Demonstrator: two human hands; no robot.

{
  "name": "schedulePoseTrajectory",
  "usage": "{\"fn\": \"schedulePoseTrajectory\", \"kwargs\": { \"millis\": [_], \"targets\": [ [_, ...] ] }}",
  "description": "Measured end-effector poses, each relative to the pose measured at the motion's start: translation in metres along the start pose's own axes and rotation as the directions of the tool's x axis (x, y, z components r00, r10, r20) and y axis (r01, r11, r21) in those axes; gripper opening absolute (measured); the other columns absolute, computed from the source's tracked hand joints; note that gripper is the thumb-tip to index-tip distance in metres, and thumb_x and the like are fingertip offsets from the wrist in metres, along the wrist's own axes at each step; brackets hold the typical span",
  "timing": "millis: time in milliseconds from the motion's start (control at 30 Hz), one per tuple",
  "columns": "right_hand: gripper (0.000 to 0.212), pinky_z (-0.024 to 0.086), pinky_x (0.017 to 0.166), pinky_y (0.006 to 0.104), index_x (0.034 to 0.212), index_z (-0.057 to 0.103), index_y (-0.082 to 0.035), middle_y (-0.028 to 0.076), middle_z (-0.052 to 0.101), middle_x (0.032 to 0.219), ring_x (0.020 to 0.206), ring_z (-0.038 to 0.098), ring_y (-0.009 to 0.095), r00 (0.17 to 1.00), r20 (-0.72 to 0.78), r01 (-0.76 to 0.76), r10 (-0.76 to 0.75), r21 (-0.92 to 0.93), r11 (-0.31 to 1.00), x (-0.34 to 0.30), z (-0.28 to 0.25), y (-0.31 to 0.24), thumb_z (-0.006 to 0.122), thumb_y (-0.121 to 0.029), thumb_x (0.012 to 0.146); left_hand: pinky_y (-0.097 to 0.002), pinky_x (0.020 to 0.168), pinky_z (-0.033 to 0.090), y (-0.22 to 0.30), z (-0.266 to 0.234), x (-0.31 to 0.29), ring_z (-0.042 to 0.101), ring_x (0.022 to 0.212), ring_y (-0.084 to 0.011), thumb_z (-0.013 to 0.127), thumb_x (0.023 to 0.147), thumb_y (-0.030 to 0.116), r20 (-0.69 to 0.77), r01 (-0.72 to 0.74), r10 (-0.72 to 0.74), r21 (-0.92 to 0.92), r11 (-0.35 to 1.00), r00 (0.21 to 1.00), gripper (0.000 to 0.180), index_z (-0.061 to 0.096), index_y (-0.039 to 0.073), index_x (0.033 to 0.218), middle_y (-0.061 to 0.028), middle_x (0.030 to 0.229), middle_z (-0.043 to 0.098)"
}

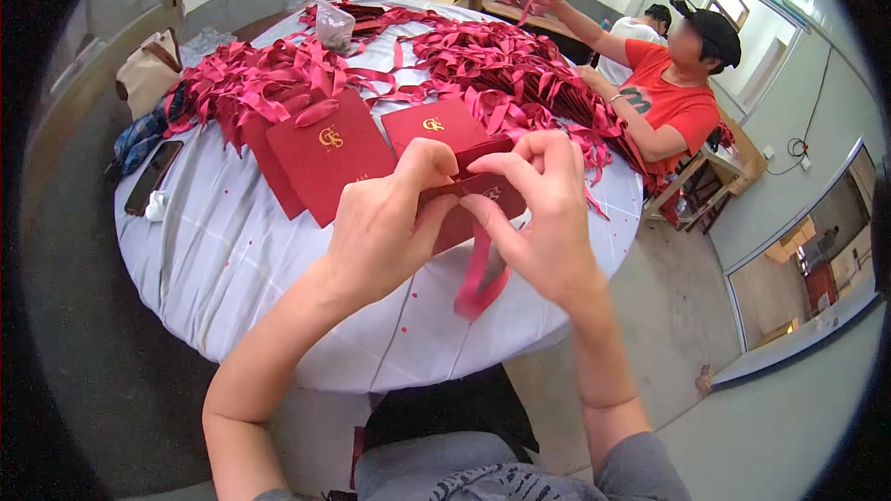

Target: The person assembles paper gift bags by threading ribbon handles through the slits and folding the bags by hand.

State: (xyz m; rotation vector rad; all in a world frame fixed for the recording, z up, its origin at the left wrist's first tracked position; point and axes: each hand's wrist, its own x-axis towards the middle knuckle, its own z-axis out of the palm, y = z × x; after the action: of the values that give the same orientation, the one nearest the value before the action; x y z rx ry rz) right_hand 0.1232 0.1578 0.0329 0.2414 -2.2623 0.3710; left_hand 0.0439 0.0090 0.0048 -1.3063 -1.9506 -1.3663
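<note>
Both my hands are raised over the near part of the table, pinching the upper edge of a dark red paper gift bag [452,234]. My left hand [379,213] grips it with thumb and bent forefinger. From the other side my right hand [549,209] has thumb and fingers closed on the same edge. A pink-red ribbon [481,280] hangs from the bag below my right hand. Just beyond lie flat red bags with gold emblems, one [332,150] to the left and another [432,121] behind my hands.
Heaps of red bags with ribbon handles, left [278,83] and right [501,60], cover the far part of the round, white-covered table [223,288]. A phone [153,178] lies at the left edge near a beige handbag [148,72]. A co-worker in a red shirt [670,97] handles ribbon at the right.
</note>
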Motion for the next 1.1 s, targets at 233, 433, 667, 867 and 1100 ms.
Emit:
{"fn": "schedulePoseTrajectory", "kwargs": {
  "millis": [233,433,667,867,1100],
  "targets": [
    [0.02,0.045,0.071,0.036,0.082,0.065,0.0,0.016,0.059,0.076,0.076,0.057,0.028,0.829,0.541,-0.036,-0.143,0.307,0.951,0.048,-0.019,0.026,0.058,-0.018,0.079,-0.0342,0.055,0.048,0.004,-0.004,0.001,0.063,0.067,-0.0265,0.061,0.075,0.004,0.081,-0.034,0.033,0.012,0.999,0.996,0.026,0.047,0.007,0.096,-0.009,0.077,0.062],
    [0.027,0.045,0.059,0.0283,0.087,0.067,0.0,0.009,0.062,0.065,0.061,0.056,0.011,0.44,0.897,-0.258,-0.033,0.161,0.953,0.088,-0.02,0.033,0.059,-0.024,0.078,-0.0284,0.054,0.048,-0.005,0.001,0.0,0.062,0.062,-0.0203,0.066,0.073,0.0,0.08,-0.163,0.162,0.006,0.987,0.984,0.029,0.051,0.002,0.098,-0.0109,0.082,0.062],
    [0.02,0.042,0.06,0.0228,0.082,0.067,0.0,0.0,0.06,0.065,0.062,0.052,0.006,0.362,0.925,-0.3,0.117,-0.004,0.954,0.095,-0.015,0.03,0.064,-0.019,0.077,-0.0341,0.052,0.047,-0.001,0.007,0.0,0.062,0.064,-0.0254,0.061,0.075,0.005,0.061,-0.111,0.11,0.009,0.994,0.992,0.02,0.053,0.007,0.094,-0.0095,0.075,0.062],
    [0.015,0.041,0.061,0.0208,0.079,0.066,0.001,-0.001,0.06,0.068,0.065,0.051,0.004,0.539,0.833,-0.491,0.123,0.192,0.85,0.073,-0.011,0.036,0.064,-0.013,0.076,-0.0339,0.056,0.049,0.0,0.007,0.003,0.063,0.069,-0.026,0.06,0.075,0.003,0.067,-0.152,0.151,0.014,0.988,0.986,0.019,0.055,0.006,0.092,-0.0103,0.08,0.064],
    [0.013,0.043,0.063,0.02,0.079,0.065,0.001,0.002,0.062,0.074,0.067,0.054,0.006,0.666,0.722,-0.621,0.188,0.396,0.677,0.065,0.0,0.04,0.063,-0.012,0.079,-0.0345,0.059,0.049,0.001,0.001,0.002,0.063,0.071,-0.0268,0.06,0.074,0.004,0.097,-0.086,0.088,-0.023,0.996,0.991,0.018,0.055,0.005,0.091,-0.011,0.081,0.063]
  ]
}}
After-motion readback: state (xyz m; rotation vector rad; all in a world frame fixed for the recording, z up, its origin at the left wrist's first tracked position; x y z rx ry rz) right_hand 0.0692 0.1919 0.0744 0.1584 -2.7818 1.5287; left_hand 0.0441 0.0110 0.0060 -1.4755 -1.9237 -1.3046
